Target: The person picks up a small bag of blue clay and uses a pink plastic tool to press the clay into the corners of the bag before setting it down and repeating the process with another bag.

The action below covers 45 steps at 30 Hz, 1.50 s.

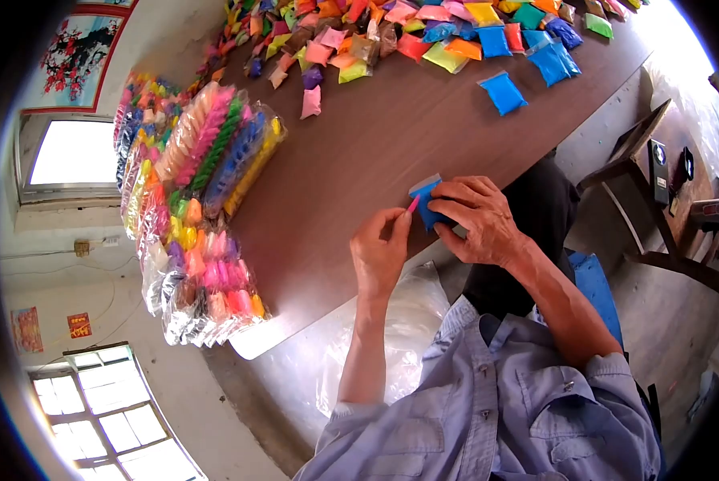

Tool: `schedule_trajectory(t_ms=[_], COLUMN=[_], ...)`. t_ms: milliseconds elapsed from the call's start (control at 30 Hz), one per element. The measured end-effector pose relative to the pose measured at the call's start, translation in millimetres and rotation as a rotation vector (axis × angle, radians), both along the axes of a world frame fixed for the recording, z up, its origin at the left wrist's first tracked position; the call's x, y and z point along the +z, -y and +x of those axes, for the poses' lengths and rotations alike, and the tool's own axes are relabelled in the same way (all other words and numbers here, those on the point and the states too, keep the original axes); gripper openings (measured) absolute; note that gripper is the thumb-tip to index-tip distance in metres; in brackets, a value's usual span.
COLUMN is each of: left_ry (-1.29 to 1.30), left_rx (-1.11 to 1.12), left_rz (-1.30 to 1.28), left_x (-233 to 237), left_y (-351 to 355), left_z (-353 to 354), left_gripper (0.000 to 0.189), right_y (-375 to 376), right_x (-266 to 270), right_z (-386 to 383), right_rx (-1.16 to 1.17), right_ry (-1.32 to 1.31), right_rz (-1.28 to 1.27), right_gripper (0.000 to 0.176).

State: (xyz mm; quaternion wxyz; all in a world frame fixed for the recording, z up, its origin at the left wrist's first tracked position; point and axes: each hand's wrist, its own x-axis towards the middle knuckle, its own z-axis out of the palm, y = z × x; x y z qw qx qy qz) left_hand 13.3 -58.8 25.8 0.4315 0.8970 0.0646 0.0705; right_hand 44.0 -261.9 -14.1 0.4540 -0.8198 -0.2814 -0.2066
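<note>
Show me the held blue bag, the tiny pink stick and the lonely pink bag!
blue bag [425, 194]: head view, its visible upper corner.
pink stick [413, 204]: head view, its middle.
pink bag [311, 103]: head view, its middle.

blue pouch [424, 197] is shiny plastic film, table [391, 144] matt brown wood I think, shirt [488, 401] soft matt cloth

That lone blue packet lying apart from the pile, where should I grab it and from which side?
Pinch the lone blue packet across its long edges, from above on the near side. It lies flat on the table with bare wood around it, and the pile crowds only the far side. The filled middle looks plump, so edges probably grip better.
</note>
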Motion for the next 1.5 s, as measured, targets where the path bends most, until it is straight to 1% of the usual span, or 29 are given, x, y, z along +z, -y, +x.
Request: schedule_trajectory(t_ms=[67,133,267,333,367,433,500,567,633,767,833,867,933,1033,1067,1133,1267,1333,1433,1500], left_ry=[0.000,0.011,0.020,0.156,0.158,0.088,0.082,0.075,0.045,0.063,0.122,0.126,0.039,0.039,0.037,0.057,0.037,0.013,0.023,0.066], left_rx=[0.012,-0.005,-0.051,-0.065,-0.075,-0.077,-0.125,-0.163,-0.184,-0.222,-0.303,-0.306,-0.289,-0.249,-0.254,-0.338,-0.328,-0.322,-0.294,-0.279], left_rz=[-0.007,0.114,0.206,0.272,0.274,0.275,0.253,0.228,0.239,0.258,0.332,0.334,0.263,0.225,0.223,0.262,0.222,0.300,0.283,0.242], left_x=[-2.9,-4.2,-1.8,-4.6,-4.3,12.0,21.6,25.5,25.8,12.0,11.3,10.7,10.9,13.9,15.5,21.0,26.6,27.2,15.5,11.6], left_y=[5.2,3.8,0.4,-1.4,-3.0,2.5,8.8,15.6,20.0,14.9,15.4,15.3,15.8,15.7,15.9,15.1,24.1,28.3,27.5,21.8], left_z=[9.3,17.5,33.7,42.5,42.2,38.2,25.3,19.9,16.8,43.1,56.6,61.9,70.2,66.9,63.4,52.2,39.0,48.0,64.1,70.3], left_gripper=[0.012,0.012,0.013,0.012,0.012,0.012,0.011,0.010,0.009,0.009,0.010,0.010,0.010,0.010,0.010,0.010,0.011,0.013,0.008,0.009], right_y=[-1.1,-1.1,-2.4,-1.4,-0.3,0.9,1.1,2.1,1.6,0.0,-0.7,-0.7,0.1,0.6,0.5,1.0,-2.3,-2.8,-0.3,1.0], right_x=[-0.7,-1.2,-2.2,-1.1,-0.8,-3.6,-5.5,-6.5,-8.0,-7.8,-8.8,-8.9,-7.7,-9.6,-10.5,-9.0,-10.1,-7.6,-6.8,-7.3], right_z=[-0.2,0.8,2.0,1.1,0.2,0.0,-1.1,-0.3,-0.3,-0.8,-0.5,-0.1,0.8,0.1,0.3,-0.5,0.5,1.2,0.8,0.1], right_rx=[-0.002,-0.007,-0.008,-0.012,-0.012,-0.014,-0.019,0.027,0.024,0.012,0.011,0.010,0.010,0.012,0.017,0.010,0.005,0.006,0.006,0.010], right_ry=[-0.004,-0.008,-0.001,0.001,-0.002,0.009,0.015,0.057,0.068,0.078,0.079,0.079,0.083,0.085,0.091,0.091,0.102,0.107,0.097,0.081], right_rz=[0.031,0.030,0.026,0.028,0.027,0.039,0.054,0.069,0.077,0.064,0.065,0.064,0.061,0.074,0.092,0.099,0.089,0.097,0.086,0.069], right_gripper=[0.034,0.035,0.034,0.034,0.034,0.034,0.033,0.034,0.034,0.033,0.033,0.032,0.032,0.031,0.031,0.031,0.030,0.030,0.029,0.029])
